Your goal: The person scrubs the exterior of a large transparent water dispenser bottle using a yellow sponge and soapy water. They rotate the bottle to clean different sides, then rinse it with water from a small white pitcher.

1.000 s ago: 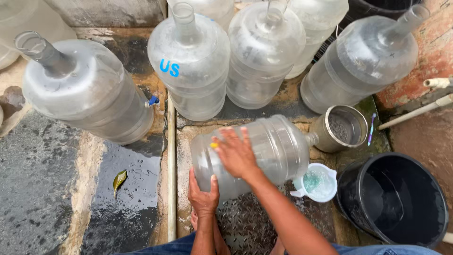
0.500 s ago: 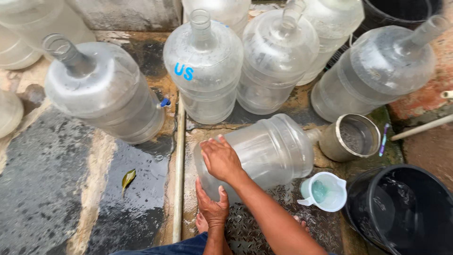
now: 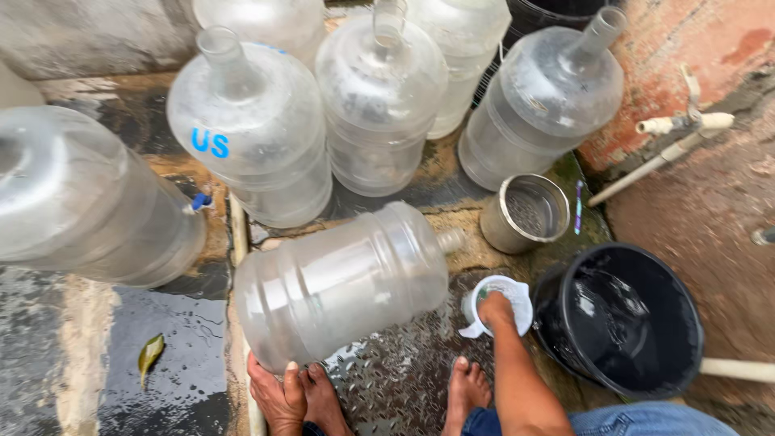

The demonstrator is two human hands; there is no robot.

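Steadying the tipped clear jug (image 3: 343, 282) at its base, left hand (image 3: 278, 396) fingers cupped open; right hand (image 3: 496, 311) dips into the small white jug (image 3: 496, 305) at 3 o'clock, grip unclear; looks light, wet, slippery.

I am standing on wet ground (image 3: 48, 363) under flat daylight; a dark puddle is spreading at seven o'clock, a fallen leaf (image 3: 150, 354) lying in it. Patterned metal plate (image 3: 395, 379) is glistening at six o'clock. A worn reddish brick wall (image 3: 678, 48) is rising at two o'clock, with a white pipe (image 3: 646, 168) leaning against it.
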